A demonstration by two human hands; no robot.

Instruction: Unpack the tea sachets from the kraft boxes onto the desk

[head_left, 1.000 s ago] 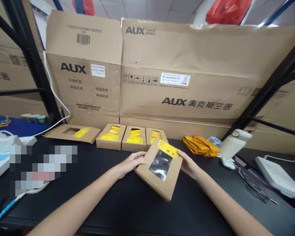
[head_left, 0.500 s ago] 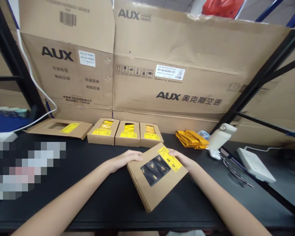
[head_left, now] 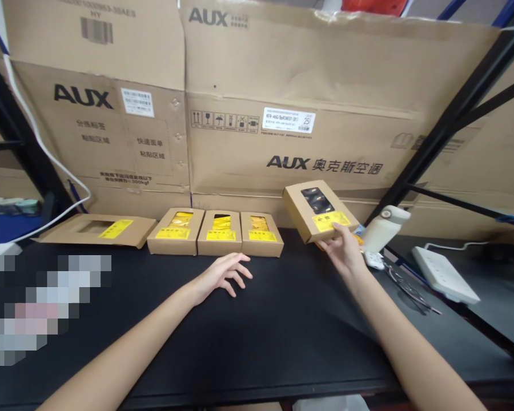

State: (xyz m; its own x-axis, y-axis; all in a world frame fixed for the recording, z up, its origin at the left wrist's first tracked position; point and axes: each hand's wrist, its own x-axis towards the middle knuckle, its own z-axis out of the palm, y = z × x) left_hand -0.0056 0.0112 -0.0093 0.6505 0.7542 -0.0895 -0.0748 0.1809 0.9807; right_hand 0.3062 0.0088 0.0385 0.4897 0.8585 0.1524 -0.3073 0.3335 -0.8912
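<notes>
My right hand (head_left: pixel 345 248) grips the near edge of a brown cardboard box (head_left: pixel 293 211), thumb on its yellow label. The box is tilted and held up off the table; dark items with gold-coloured marks show through its window. My left hand (head_left: pixel 227 274) is empty, fingers spread, over the black table (head_left: pixel 257 342). In front of it stand three similar window boxes side by side: a left one (head_left: pixel 154 242), a middle one (head_left: pixel 218 246) and a right one (head_left: pixel 263 248), with yellow contents. Orange packets (head_left: pixel 357 238) are mostly hidden behind the held box.
A flattened window box (head_left: pixel 60 231) lies at the back left. Toward the right are a cream bottle (head_left: pixel 381 228), a white earphone-like case (head_left: pixel 373 261), glasses (head_left: pixel 411 294) and a white power strip (head_left: pixel 445 274). Large cardboard sheets (head_left: pixel 231 148) and a black frame post (head_left: pixel 445 125) bound the table.
The box has moved from between both hands up and right, now in my right hand alone, and has turned. My left hand has let go and its fingers have spread.
</notes>
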